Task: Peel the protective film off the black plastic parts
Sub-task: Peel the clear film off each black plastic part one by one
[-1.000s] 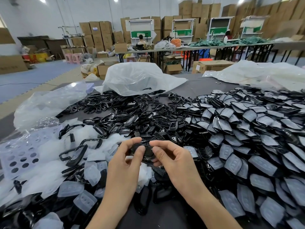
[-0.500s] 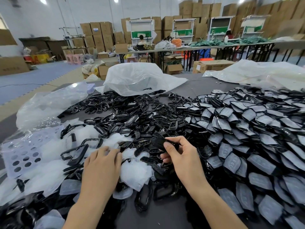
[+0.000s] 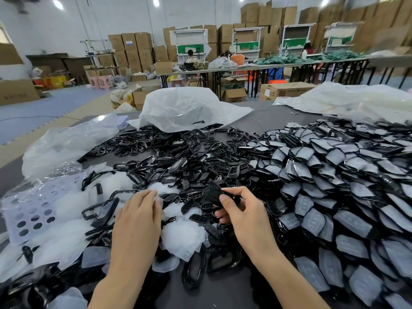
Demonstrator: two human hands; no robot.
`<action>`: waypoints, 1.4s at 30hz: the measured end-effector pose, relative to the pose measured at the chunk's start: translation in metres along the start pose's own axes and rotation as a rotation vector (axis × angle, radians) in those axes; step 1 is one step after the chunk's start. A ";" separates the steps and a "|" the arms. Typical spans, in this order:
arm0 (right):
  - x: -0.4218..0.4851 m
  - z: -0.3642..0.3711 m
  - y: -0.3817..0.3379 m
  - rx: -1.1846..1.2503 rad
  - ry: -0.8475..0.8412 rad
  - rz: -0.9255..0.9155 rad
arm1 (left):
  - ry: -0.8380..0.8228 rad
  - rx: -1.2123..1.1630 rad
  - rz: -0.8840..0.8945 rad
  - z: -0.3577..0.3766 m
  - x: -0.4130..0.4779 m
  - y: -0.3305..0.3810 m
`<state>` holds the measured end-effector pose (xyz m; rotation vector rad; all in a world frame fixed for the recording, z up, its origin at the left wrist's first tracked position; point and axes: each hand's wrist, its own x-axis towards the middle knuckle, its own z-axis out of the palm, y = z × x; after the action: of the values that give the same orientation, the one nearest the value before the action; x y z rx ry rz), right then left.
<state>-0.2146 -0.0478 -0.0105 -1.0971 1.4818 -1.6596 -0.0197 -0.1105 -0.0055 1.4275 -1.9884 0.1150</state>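
My right hand pinches a small black plastic part between thumb and fingers, held just above the centre heap. My left hand lies palm down with straight fingers on loose translucent film pieces at the table's near left. To the right spreads a big pile of black parts still covered in cloudy film. Bare black parts and frames lie in the middle.
A dark table carries everything. Crumpled clear plastic bags sit at the back, more bags at left and far right. A perforated film sheet lies at the left edge. Boxes, long tables and a seated person are beyond.
The hands came apart: my left hand dropped left onto the film scraps, while my right hand carried the black part up and right over the heap.
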 end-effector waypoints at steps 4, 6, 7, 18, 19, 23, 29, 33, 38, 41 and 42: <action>0.001 0.002 -0.004 0.103 0.004 0.040 | 0.022 -0.595 -0.197 -0.010 0.000 0.022; 0.002 0.002 -0.006 0.194 0.005 0.074 | -0.114 -0.906 -0.321 -0.010 -0.003 0.033; 0.001 0.003 -0.008 0.241 0.003 0.091 | -0.164 -1.011 -0.359 -0.010 -0.004 0.037; -0.003 0.005 -0.020 0.603 -0.174 0.189 | -0.322 -1.206 -0.469 -0.012 -0.008 0.048; -0.004 0.005 -0.020 0.621 -0.181 0.184 | -0.328 -1.220 -0.471 -0.012 -0.007 0.048; -0.005 0.004 -0.023 0.637 -0.218 0.160 | -0.336 -1.210 -0.442 -0.012 -0.009 0.049; -0.006 0.003 -0.025 0.622 -0.229 0.121 | -0.292 -1.211 -0.456 -0.010 -0.009 0.049; -0.005 0.004 -0.024 0.605 -0.213 0.102 | -0.299 -1.198 -0.475 -0.008 -0.008 0.049; -0.002 0.002 -0.019 0.570 -0.173 0.124 | -0.228 -0.968 -0.403 -0.012 -0.013 0.047; 0.000 0.003 -0.015 0.513 -0.114 0.143 | -0.146 -0.976 -0.397 -0.016 -0.012 0.044; 0.000 0.003 -0.015 0.509 -0.098 0.141 | -0.132 -1.003 -0.397 -0.017 -0.011 0.044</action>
<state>-0.2111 -0.0474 0.0043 -0.7609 0.9695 -1.7235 -0.0480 -0.0770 0.0146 1.0933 -1.4256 -1.0224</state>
